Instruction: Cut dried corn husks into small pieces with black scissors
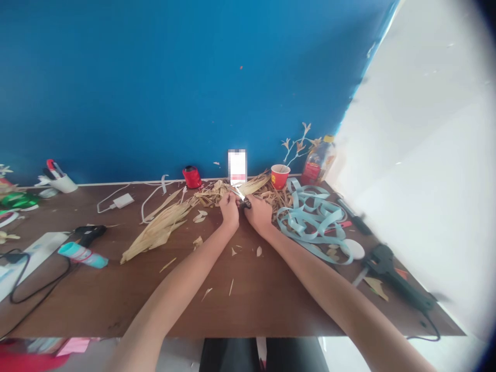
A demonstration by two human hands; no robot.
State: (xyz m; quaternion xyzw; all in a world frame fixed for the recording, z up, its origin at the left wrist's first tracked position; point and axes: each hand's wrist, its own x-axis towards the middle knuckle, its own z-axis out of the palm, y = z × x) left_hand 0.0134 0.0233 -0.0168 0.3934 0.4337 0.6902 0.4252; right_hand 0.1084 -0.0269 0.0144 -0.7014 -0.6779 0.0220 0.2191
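My right hand [259,213] is closed around the dark handles of a pair of scissors [241,194], whose bright blades point away and to the left. Close beside it, my left hand [230,207] has its fingers pinched together near the blades; what they hold is too small to make out. Dried corn husks [165,227] lie in a long fan to the left. Behind both hands, a heap of shredded husk [213,194] runs along the wall side. Small husk scraps [259,251] are scattered on the brown table [232,310].
A phone [237,164] leans on the blue wall beside a red cup [279,176] with a flower stem. Light-blue ribbon [310,222] curls at right, near a bottle [318,161] and a glue gun [395,274]. At left are a charger [123,201] and a turquoise roll [82,255].
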